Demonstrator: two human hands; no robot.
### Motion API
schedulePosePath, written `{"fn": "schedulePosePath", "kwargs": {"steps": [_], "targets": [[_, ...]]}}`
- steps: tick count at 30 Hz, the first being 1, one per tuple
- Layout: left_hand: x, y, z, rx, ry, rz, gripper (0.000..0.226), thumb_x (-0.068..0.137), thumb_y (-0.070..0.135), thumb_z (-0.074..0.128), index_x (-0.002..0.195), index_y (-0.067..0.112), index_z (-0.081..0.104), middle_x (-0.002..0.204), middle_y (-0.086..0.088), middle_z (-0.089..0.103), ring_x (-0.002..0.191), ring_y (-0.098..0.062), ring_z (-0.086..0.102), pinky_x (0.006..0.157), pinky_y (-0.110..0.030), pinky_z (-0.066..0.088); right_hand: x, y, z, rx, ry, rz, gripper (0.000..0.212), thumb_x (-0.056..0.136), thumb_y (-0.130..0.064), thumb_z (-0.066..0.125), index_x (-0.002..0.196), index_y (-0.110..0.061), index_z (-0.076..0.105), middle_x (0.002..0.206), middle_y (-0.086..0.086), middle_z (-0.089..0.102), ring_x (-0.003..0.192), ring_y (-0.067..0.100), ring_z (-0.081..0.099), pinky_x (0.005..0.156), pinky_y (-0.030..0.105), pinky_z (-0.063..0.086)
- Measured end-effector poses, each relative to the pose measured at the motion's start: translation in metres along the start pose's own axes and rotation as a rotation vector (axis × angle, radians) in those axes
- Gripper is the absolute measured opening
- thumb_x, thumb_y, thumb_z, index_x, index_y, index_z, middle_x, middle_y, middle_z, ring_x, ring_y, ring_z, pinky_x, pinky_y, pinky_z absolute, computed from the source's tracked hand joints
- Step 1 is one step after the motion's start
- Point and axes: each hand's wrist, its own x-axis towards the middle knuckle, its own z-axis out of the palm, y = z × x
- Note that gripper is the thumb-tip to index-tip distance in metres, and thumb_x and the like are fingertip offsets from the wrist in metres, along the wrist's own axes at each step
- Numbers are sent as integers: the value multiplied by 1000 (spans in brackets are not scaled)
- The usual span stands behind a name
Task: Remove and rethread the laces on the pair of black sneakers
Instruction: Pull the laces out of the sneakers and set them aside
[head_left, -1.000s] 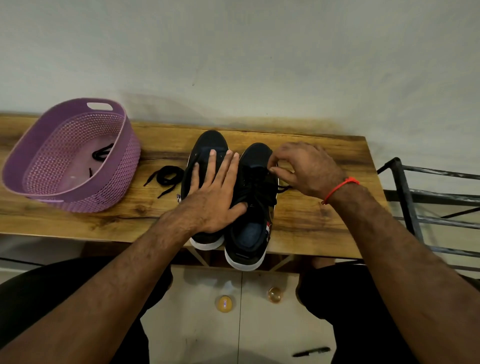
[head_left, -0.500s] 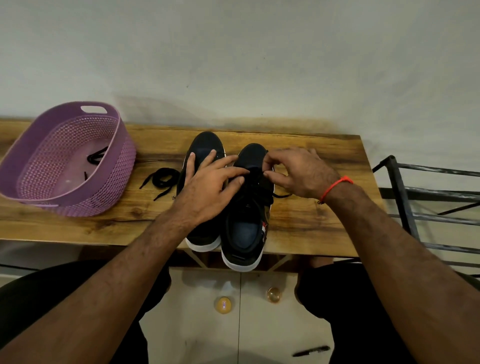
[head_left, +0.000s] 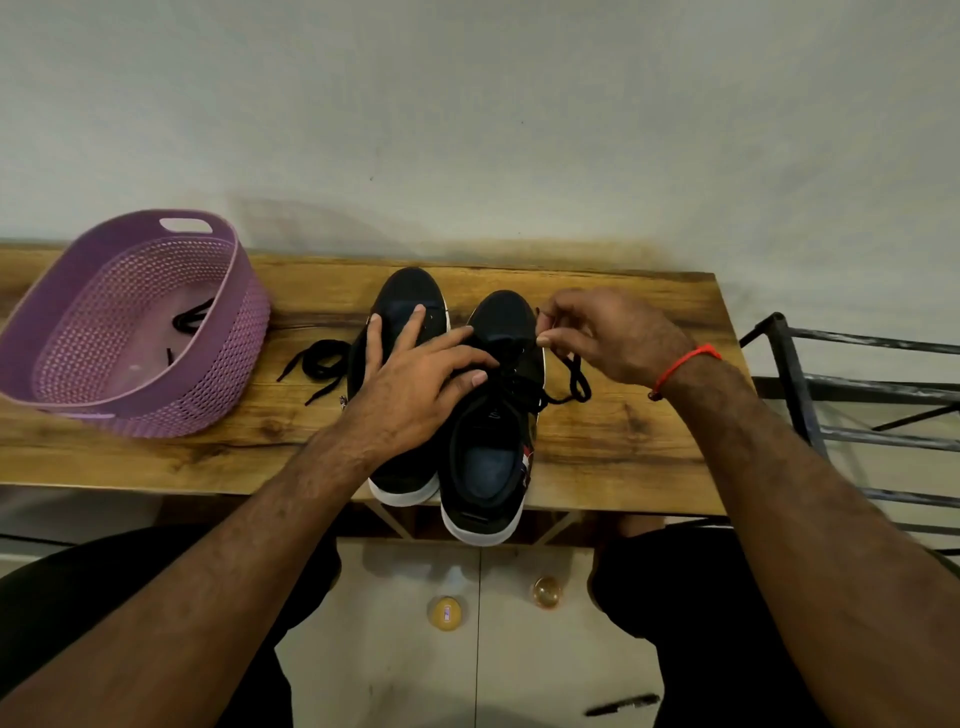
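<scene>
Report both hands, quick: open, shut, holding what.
Left hand: open, fingers spread, resting flat across the two sneakers.
Right hand: shut, pinching the lace of the right sneaker.

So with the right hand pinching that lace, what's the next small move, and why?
Probably draw the lace out to the right. The right hand pinches its end beside the right sneaker, a slack loop lies on the table, and the left hand steadies the shoes.

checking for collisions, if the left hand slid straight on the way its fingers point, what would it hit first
The left hand lies over the left sneaker, fingers aimed up and right. Going on, they would probably meet the right sneaker at its laces; the fingertips look almost there already, though depth is unclear.
</scene>
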Motion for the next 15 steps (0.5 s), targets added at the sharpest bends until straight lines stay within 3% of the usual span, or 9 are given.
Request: {"fn": "schedulePosePath", "kwargs": {"steps": [3, 5, 8, 11, 15], "targets": [[1, 1, 2, -100, 70, -5, 27, 102, 46, 49, 127, 48, 60, 159, 18, 35, 156, -19, 0, 117, -53, -22, 4, 5, -2, -2, 209, 25, 11, 94, -21, 64, 104, -26, 66, 106, -5, 67, 107, 17, 57, 96, 42, 49], [1, 3, 3, -157, 106, -19, 25, 99, 46, 55, 123, 46, 62, 156, 19, 38, 155, -17, 5, 119, -53, -17, 3, 4, -3, -75, 280, 52, 25, 91, -16, 67, 112, -30, 65, 126, -5, 59, 125, 24, 44, 107, 43, 37], [2, 4, 3, -190, 174, -40, 26, 97, 42, 62, 123, 42, 63, 153, 18, 42, 154, -17, 11, 121, -54, -9, -1, -2, -4, -153, 114, 67, 21, 85, -32, 74, 103, -40, 65, 134, -6, 47, 136, 26, 27, 113, 52, 24], [2, 3, 3, -191, 215, -59, 28, 97, 34, 63, 125, 38, 63, 152, 15, 44, 154, -17, 15, 122, -51, -3, -6, -7, 4, -239, -133, 89, 21, 80, -46, 76, 96, -45, 62, 127, -5, 42, 131, 25, 27, 110, 53, 25], [2, 3, 1, -194, 220, -61, 30, 98, 28, 64, 126, 36, 64, 151, 14, 46, 153, -16, 17, 122, -49, -1, -5, -12, 19, -283, -265, 56, 16, 85, -43, 70, 89, -46, 55, 126, -6, 41, 131, 26, 26, 109, 55, 24]]}}
